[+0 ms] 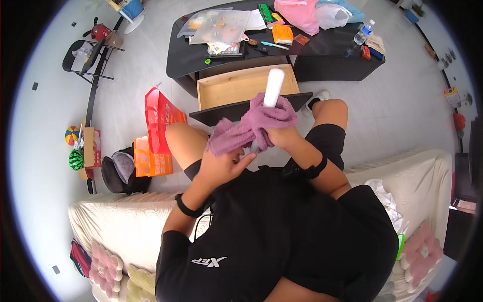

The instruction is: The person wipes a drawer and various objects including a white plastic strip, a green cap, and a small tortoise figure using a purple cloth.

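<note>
A fluffy purple towel (241,132) is wrapped around a long, smooth, white rod-like thing (273,86), whose rounded end sticks up out of the folds. What kind of thing it is, I cannot tell. My right hand (283,138) grips the bunched towel from below, around the wrapped part. At the towel's left end, my left hand (225,164) has its fingers tucked under the cloth, with the thumb pointing toward a greyish lower piece between the hands. The towel hides most of my fingers. Both hands are above my lap, in front of a pulled-out wooden drawer (236,89).
A black table (322,59) ahead bears plastic bags, papers, an orange packet (283,34) and a water bottle (364,32). Red (162,118) and orange (152,160) shopping bags stand at my left beside a dark backpack (121,171). I sit on a cream-covered sofa (126,216).
</note>
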`<state>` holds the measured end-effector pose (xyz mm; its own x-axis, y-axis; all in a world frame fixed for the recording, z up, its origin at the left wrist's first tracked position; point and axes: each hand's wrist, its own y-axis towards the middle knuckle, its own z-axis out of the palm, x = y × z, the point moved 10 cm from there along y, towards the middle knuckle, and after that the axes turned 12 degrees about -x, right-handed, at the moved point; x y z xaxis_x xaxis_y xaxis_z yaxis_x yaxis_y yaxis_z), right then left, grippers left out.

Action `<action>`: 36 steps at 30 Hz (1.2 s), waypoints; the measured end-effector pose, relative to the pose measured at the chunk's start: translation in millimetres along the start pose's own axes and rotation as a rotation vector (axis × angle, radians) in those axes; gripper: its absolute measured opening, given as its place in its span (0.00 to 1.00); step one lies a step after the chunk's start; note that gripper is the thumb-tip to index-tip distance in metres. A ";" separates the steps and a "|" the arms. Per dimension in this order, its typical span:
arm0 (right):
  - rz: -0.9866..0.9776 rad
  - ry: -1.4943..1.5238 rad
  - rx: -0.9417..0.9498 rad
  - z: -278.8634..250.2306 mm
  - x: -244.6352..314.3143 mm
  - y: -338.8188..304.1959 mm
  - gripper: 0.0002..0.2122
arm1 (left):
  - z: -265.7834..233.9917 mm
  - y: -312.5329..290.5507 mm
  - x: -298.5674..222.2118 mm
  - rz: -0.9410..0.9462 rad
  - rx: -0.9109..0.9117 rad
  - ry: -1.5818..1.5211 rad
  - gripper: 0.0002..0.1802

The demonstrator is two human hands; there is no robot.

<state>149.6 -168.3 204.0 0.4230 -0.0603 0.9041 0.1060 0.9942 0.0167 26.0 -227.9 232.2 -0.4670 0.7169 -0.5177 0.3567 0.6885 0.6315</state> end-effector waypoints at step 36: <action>-0.926 -1.279 0.953 69.8 115.5 -74.1 0.08 | -85.4 10.3 -51.0 -0.057 0.766 0.019 0.17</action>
<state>127.8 -242.7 336.9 -0.3744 -0.9073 0.1912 -0.7977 0.4203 0.4324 -15.6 -266.8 314.4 -0.5129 0.6809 -0.5228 0.7895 0.6132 0.0242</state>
